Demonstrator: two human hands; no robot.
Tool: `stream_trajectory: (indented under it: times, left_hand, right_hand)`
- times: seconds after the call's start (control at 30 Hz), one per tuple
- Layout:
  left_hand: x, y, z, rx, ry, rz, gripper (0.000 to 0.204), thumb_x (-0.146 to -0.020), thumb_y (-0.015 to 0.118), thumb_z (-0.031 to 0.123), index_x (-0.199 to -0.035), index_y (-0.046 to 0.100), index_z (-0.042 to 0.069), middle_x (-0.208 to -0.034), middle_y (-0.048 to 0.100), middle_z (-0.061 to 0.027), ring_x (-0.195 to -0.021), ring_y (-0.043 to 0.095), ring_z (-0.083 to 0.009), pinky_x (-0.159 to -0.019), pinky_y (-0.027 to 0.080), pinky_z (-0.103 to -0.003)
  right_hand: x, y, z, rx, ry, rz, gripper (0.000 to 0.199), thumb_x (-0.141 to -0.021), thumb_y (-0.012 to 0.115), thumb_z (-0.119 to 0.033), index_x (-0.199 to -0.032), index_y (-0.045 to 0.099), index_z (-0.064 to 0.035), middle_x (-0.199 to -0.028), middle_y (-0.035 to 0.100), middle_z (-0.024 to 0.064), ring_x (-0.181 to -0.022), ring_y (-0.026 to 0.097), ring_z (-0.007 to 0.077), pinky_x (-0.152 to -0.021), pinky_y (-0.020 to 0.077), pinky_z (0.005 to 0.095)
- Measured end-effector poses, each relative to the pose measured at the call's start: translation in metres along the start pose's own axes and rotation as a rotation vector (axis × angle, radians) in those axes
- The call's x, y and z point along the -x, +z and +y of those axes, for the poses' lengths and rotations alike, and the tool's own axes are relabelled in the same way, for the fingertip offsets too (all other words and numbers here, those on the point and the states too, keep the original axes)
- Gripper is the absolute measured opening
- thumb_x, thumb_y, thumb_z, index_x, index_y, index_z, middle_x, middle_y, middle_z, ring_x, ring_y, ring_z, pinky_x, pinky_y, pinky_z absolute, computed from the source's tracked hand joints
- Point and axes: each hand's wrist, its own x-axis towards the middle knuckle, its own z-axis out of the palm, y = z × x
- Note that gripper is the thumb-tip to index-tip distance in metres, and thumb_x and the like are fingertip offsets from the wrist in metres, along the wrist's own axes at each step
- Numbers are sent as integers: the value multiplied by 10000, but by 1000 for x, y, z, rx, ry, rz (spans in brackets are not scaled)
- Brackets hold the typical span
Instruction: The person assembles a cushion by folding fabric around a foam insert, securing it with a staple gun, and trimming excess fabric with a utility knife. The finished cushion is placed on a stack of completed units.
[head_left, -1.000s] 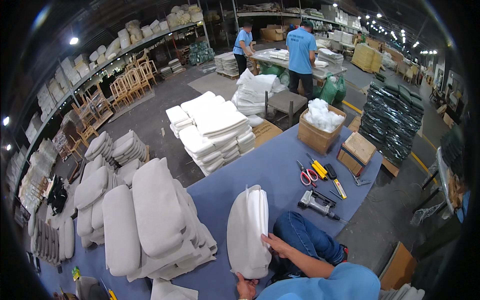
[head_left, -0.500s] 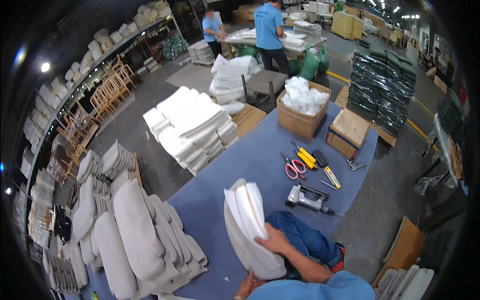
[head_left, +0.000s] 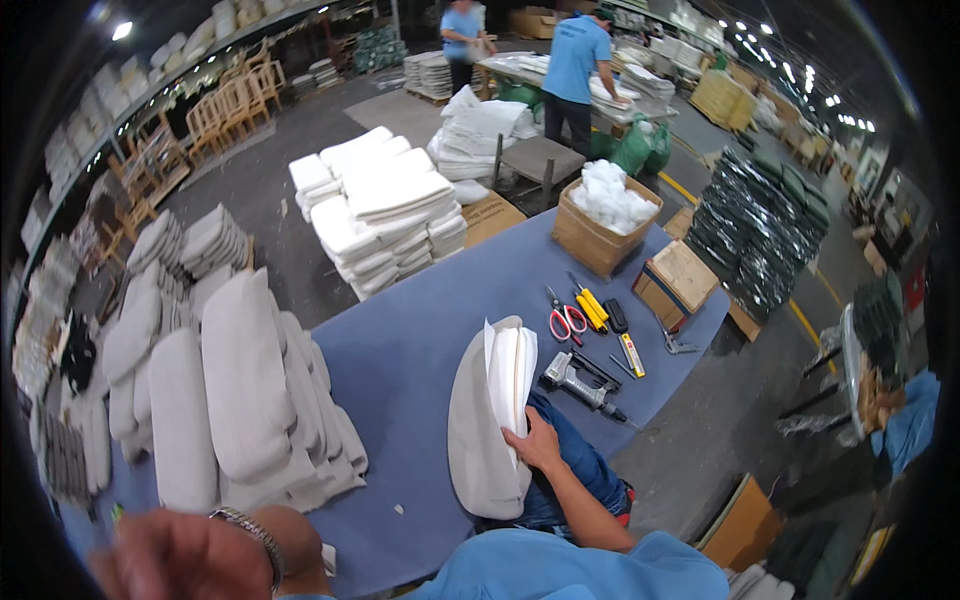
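Observation:
A grey fabric cushion (head_left: 465, 430) with white padding (head_left: 512, 370) showing along its open side stands tilted against my lap, its lower edge by the table. My right hand (head_left: 535, 440) grips it at the white edge, fingers wrapped over the padding. Far off to the lower left is my left hand (head_left: 185, 555), with a metal watch on its wrist. It is apart from the cushion, close to the camera and blurred, so its fingers cannot be made out. Nearest to it is a large pile of grey cushions (head_left: 245, 390) on the blue-grey table (head_left: 400, 340).
Right of the cushion lie a staple gun (head_left: 580, 382), red-handled scissors (head_left: 567, 320), yellow-handled tools (head_left: 592, 310) and a yellow cutter (head_left: 631, 355). Behind them stand a carton of white fluff (head_left: 600, 235) and a smaller box (head_left: 680, 285). White foam pads (head_left: 385, 210) are stacked beyond the table.
My left hand has left the cushion's lower end and moved left toward the grey pile. The cushion stands more upright in my right hand. The whole view has shifted.

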Motion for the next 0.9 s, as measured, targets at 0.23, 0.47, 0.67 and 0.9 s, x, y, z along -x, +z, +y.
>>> stream_trajectory:
  times: [0.23, 0.47, 0.67, 0.9]
  left_hand:
    - [-12, 11, 30, 176, 25, 48, 400, -1025, 527, 329, -1209, 608, -17, -1168, 654, -239, -1047, 635, -388, -935, 520, -494]
    - [-8, 15, 48, 269, 13, 76, 394, -1025, 537, 327, -1247, 581, 5, -1205, 641, -212, -1086, 617, -364, -958, 511, -480]
    - [-19, 18, 67, 260, -5, 52, 395, -1025, 544, 326, -1280, 557, 24, -1237, 630, -188, -1120, 602, -343, -977, 502, -469]
    - [2, 27, 50, 411, -38, 127, 405, -1025, 554, 325, -1318, 530, 46, -1274, 617, -161, -1159, 583, -318, -999, 493, -455]
  right_hand:
    - [3, 7, -9, -31, -10, 20, 612, -801, 794, -469, -1234, 637, -66, -1106, 738, 213, -1016, 709, 411, -896, 542, 483]
    - [5, 8, 7, -69, -75, 46, 563, -795, 810, -395, -1208, 641, -53, -1076, 746, 215, -976, 731, 378, -873, 553, 445]
    - [-3, 16, -8, -143, -86, -2, 523, -792, 824, -342, -1182, 646, -43, -1052, 755, 205, -947, 744, 358, -842, 567, 435]
    - [-4, -6, 17, -79, -80, 56, 531, -812, 811, -343, -1217, 639, -44, -1073, 753, 201, -976, 743, 342, -853, 566, 425]
